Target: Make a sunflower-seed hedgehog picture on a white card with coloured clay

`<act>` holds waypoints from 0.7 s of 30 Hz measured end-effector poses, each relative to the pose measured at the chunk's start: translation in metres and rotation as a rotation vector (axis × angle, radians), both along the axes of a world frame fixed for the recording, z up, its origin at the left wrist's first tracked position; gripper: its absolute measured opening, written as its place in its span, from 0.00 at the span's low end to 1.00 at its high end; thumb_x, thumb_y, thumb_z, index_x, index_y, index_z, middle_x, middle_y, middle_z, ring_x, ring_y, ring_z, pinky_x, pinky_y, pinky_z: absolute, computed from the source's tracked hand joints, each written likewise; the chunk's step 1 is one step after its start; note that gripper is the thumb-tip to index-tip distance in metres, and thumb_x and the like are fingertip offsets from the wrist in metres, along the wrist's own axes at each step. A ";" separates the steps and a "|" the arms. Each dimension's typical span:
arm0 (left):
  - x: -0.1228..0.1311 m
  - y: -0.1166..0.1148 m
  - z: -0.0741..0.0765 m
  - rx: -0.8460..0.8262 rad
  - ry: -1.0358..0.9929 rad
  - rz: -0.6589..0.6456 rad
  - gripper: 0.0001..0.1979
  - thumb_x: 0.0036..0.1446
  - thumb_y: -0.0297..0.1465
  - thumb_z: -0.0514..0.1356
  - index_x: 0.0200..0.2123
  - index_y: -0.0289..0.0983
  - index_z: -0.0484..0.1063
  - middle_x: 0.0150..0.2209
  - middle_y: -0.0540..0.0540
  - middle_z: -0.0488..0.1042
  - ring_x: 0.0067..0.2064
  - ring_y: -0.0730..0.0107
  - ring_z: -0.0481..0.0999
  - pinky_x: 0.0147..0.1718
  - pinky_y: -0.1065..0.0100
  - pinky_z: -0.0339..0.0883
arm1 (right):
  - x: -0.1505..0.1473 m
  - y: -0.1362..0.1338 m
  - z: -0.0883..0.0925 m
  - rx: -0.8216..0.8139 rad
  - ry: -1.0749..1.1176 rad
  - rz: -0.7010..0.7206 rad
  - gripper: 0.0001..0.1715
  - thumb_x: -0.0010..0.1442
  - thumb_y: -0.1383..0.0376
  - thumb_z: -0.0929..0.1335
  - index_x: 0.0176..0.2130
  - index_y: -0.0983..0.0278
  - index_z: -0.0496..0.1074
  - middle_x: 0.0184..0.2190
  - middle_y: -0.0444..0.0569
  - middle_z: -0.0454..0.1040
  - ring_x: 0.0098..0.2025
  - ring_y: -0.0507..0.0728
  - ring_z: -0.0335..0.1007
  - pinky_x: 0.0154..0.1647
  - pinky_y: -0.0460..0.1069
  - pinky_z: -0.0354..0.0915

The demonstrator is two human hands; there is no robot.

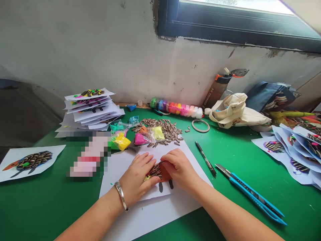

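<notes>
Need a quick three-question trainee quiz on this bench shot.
1. Which hand wears the metal bangle?
2. True or false: the blue utility knife lies left of the black pen.
3. What is heaped on the green table beside the clay packets?

Key:
1. Left hand
2. False
3. Striped sunflower seeds
</notes>
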State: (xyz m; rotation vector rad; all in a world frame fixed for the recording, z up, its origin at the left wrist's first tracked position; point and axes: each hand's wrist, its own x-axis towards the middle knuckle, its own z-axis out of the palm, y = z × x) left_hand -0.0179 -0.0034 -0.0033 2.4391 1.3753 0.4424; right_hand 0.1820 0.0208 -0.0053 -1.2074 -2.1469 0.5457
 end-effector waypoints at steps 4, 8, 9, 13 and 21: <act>0.000 0.000 0.000 -0.005 0.018 -0.008 0.24 0.58 0.42 0.55 0.55 0.37 0.66 0.57 0.39 0.66 0.61 0.50 0.60 0.59 0.44 0.53 | 0.000 0.001 -0.001 -0.011 -0.028 0.001 0.10 0.57 0.74 0.65 0.35 0.62 0.74 0.30 0.47 0.73 0.37 0.56 0.64 0.40 0.51 0.58; -0.002 0.000 -0.001 0.006 0.016 -0.029 0.24 0.57 0.42 0.57 0.54 0.40 0.67 0.58 0.40 0.65 0.61 0.50 0.60 0.59 0.44 0.52 | -0.001 0.000 0.000 -0.022 -0.053 0.011 0.10 0.57 0.74 0.65 0.34 0.61 0.74 0.30 0.47 0.73 0.37 0.55 0.63 0.40 0.51 0.58; -0.002 0.000 -0.001 0.006 0.020 -0.032 0.24 0.56 0.42 0.57 0.54 0.40 0.67 0.58 0.40 0.65 0.61 0.50 0.60 0.59 0.44 0.52 | -0.002 0.000 0.001 -0.024 -0.057 0.013 0.11 0.57 0.74 0.65 0.34 0.61 0.74 0.30 0.46 0.73 0.37 0.55 0.63 0.40 0.51 0.58; -0.002 0.000 -0.004 -0.001 0.042 -0.036 0.26 0.56 0.44 0.56 0.55 0.39 0.66 0.59 0.40 0.64 0.61 0.49 0.59 0.60 0.44 0.51 | -0.003 -0.001 0.001 -0.030 -0.075 0.012 0.10 0.57 0.74 0.66 0.34 0.61 0.74 0.29 0.46 0.73 0.37 0.55 0.63 0.40 0.50 0.57; 0.000 0.000 -0.002 0.004 0.035 -0.036 0.26 0.55 0.43 0.58 0.55 0.38 0.66 0.59 0.39 0.64 0.61 0.47 0.59 0.59 0.42 0.51 | -0.004 0.001 0.000 -0.032 -0.085 0.023 0.11 0.56 0.74 0.66 0.33 0.60 0.75 0.29 0.45 0.74 0.36 0.55 0.63 0.41 0.50 0.56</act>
